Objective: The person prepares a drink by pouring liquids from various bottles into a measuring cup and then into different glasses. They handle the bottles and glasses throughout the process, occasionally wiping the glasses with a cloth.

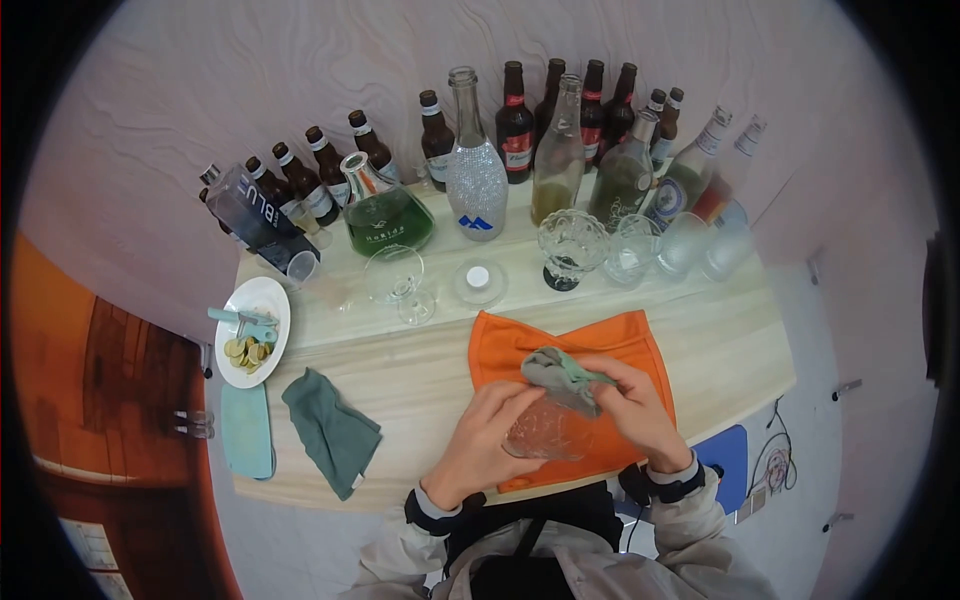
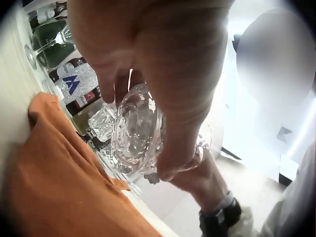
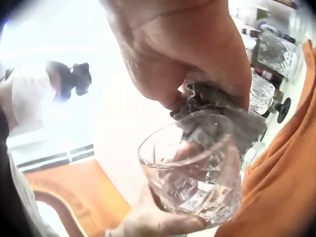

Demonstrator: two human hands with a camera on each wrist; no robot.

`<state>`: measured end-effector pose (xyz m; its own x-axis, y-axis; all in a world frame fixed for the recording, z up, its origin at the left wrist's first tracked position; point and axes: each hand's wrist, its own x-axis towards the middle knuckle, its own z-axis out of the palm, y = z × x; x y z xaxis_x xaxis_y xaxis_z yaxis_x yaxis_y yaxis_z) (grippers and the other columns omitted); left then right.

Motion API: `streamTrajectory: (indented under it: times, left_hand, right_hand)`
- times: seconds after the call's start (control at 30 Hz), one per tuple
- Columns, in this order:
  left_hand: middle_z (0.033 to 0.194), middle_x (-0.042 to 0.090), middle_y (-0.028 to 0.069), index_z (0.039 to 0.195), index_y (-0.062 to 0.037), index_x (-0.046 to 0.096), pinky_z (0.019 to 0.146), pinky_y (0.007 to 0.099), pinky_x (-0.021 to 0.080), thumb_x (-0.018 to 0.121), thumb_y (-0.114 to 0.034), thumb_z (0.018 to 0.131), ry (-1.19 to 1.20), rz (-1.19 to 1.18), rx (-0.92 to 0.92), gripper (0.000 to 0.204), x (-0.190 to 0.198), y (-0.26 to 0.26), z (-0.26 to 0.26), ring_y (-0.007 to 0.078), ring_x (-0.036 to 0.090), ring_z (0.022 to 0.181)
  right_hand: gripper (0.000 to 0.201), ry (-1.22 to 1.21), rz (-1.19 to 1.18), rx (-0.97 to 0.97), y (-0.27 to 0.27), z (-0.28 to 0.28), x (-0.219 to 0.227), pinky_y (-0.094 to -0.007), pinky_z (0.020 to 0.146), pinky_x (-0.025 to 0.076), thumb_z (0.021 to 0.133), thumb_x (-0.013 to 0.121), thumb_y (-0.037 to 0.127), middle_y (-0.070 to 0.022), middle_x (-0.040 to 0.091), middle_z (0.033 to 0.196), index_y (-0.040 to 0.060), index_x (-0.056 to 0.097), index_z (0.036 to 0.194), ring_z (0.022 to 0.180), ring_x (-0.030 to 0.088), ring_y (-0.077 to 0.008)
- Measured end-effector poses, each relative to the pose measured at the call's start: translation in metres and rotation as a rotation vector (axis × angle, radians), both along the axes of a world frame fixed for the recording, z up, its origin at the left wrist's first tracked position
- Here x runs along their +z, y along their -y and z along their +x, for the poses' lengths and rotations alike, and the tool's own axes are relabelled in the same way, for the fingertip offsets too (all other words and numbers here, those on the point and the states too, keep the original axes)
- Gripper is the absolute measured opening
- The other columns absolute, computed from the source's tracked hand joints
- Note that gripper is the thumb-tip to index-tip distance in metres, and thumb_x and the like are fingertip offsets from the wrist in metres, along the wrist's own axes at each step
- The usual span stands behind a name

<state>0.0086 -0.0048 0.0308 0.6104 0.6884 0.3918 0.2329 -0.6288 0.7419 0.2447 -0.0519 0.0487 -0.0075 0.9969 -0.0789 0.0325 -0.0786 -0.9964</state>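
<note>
My left hand [image 1: 475, 445] grips a clear cut-glass tumbler [image 1: 545, 435] by its side, thumb and fingers spread around the wall. In the right wrist view the tumbler [image 3: 190, 170] is tilted, its round rim facing up. A grey-green cloth [image 1: 560, 376] is bunched between the fingers of my right hand [image 1: 640, 412], right at the rim. Part of this cloth [image 3: 212, 111] shows through the glass at its far side. Both hands are above an orange towel [image 1: 638, 350] spread at the table's front edge.
A folded dark green cloth [image 1: 330, 432] lies left, near a white plate [image 1: 232, 372] of lime slices and a pale green board [image 1: 247, 435]. Stemmed glasses, a black-footed glass [image 1: 572, 240] and frosted glasses [image 1: 680, 245] stand behind the towel. Bottles, including a sparkly silver one [image 1: 476, 180], line the back.
</note>
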Motion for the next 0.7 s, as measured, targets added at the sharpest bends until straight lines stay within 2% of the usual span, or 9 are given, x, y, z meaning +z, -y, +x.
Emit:
streamTrajectory:
  times: [0.1,0.17,0.27,0.33,0.4,0.47,0.53,0.67,0.7]
  left_hand:
    - [0.124,0.059,0.0171,0.133,0.0014,0.062,0.1,0.04,0.05,0.098,-0.015,0.059,0.127,-0.101,0.147,0.084,0.0,0.008,0.005,0.0326,0.06,0.117]
    - [0.123,0.059,0.0164,0.134,0.0013,0.061,0.099,0.039,0.051,0.099,-0.017,0.061,0.165,-0.141,0.209,0.084,-0.005,0.01,0.011,0.0309,0.06,0.116]
    - [0.122,0.059,0.0151,0.136,0.0006,0.06,0.097,0.0389,0.051,0.099,-0.019,0.063,0.21,-0.246,0.332,0.085,-0.014,0.011,0.017,0.0301,0.06,0.114]
    - [0.122,0.058,0.0146,0.138,0.0,0.06,0.096,0.0398,0.052,0.099,-0.02,0.063,0.22,-0.312,0.394,0.086,-0.015,0.01,0.019,0.031,0.06,0.114]
    - [0.12,0.059,0.0145,0.138,0.0006,0.059,0.096,0.0397,0.051,0.099,-0.02,0.063,0.161,-0.294,0.384,0.088,-0.014,0.01,0.02,0.0311,0.06,0.112]
    - [0.119,0.059,0.0145,0.138,0.0007,0.06,0.096,0.0389,0.051,0.098,-0.018,0.064,0.129,-0.264,0.361,0.085,-0.009,0.012,0.02,0.0303,0.06,0.112]
    - [0.118,0.059,0.0145,0.137,0.0007,0.061,0.095,0.0381,0.051,0.097,-0.015,0.064,0.096,-0.237,0.35,0.083,-0.005,0.013,0.017,0.0296,0.061,0.111]
    - [0.121,0.061,0.0149,0.136,0.0,0.063,0.097,0.0393,0.051,0.096,-0.011,0.06,0.058,-0.109,0.243,0.084,-0.006,0.011,0.013,0.0329,0.06,0.112]
    - [0.122,0.061,0.015,0.135,-0.0002,0.063,0.097,0.0399,0.05,0.096,-0.011,0.059,0.052,-0.114,0.179,0.084,-0.006,0.011,0.012,0.0341,0.06,0.113]
  right_hand:
    - [0.032,-0.182,-0.064,-0.028,0.009,-0.001,-0.007,-0.0272,0.09,0.053,0.103,0.055,0.002,-0.0043,0.071,0.12,-0.0028,0.065,0.133,0.105,0.064,-0.0106]
    - [0.03,-0.279,-0.072,-0.237,0.02,-0.013,-0.014,-0.0277,0.091,0.053,0.104,0.058,0.004,-0.0067,0.072,0.118,-0.0033,0.065,0.133,0.105,0.065,-0.0122]
    - [0.029,-0.39,-0.018,-0.283,0.04,-0.027,-0.021,-0.0298,0.093,0.053,0.104,0.062,0.007,-0.009,0.069,0.125,-0.0046,0.067,0.13,0.109,0.064,-0.0146]
    - [0.025,-0.22,0.079,-0.329,0.046,-0.042,-0.02,-0.0316,0.092,0.054,0.098,0.07,0.003,-0.0125,0.065,0.129,-0.0022,0.071,0.123,0.11,0.066,-0.0201]
    - [0.025,0.477,0.466,-0.373,0.049,-0.052,-0.028,-0.0344,0.089,0.055,0.088,0.079,-0.001,-0.0164,0.062,0.128,-0.0003,0.074,0.113,0.11,0.066,-0.0259]
    - [0.028,0.387,0.518,-0.415,0.045,-0.056,-0.026,-0.0374,0.088,0.054,0.08,0.084,-0.004,-0.018,0.063,0.121,0.0,0.074,0.107,0.107,0.066,-0.0307]
    - [0.028,0.763,0.733,-0.258,0.039,-0.044,-0.009,-0.0371,0.085,0.054,0.081,0.084,-0.002,-0.0173,0.063,0.119,-0.001,0.073,0.106,0.105,0.065,-0.0295]
    - [0.024,0.553,0.556,-0.14,0.033,-0.041,0.002,-0.032,0.083,0.055,0.085,0.083,0.0,-0.0163,0.063,0.117,-0.0002,0.071,0.106,0.104,0.065,-0.0243]
    - [0.023,0.303,0.38,-0.157,0.035,-0.042,0.002,-0.0298,0.082,0.054,0.087,0.082,0.001,-0.0161,0.063,0.116,0.0003,0.069,0.106,0.105,0.064,-0.0219]
